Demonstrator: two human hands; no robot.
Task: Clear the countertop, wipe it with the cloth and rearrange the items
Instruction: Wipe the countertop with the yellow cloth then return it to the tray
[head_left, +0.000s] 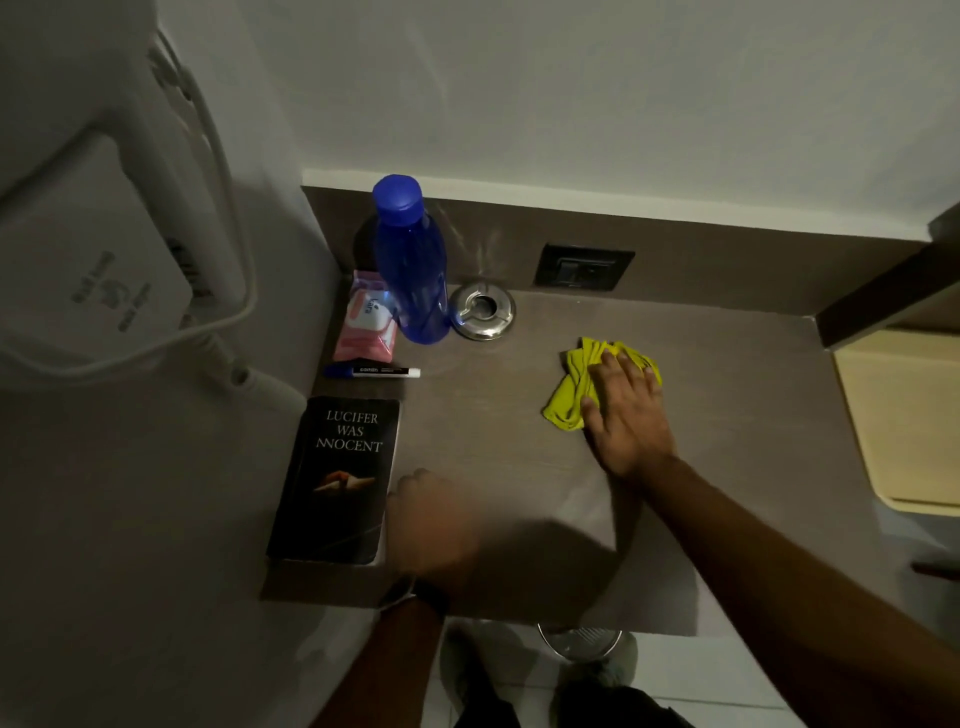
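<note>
My left hand (428, 525) is blurred, its grip unreadable, beside the book (335, 480), while my right hand (626, 413) presses flat, fingers spread, on the yellow cloth (574, 387) mid-countertop (493, 426).

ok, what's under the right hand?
The yellow cloth, bunched on the countertop. The right hand lies flat on its right part; the left and far edges stick out. The part under the palm is covered.
</note>
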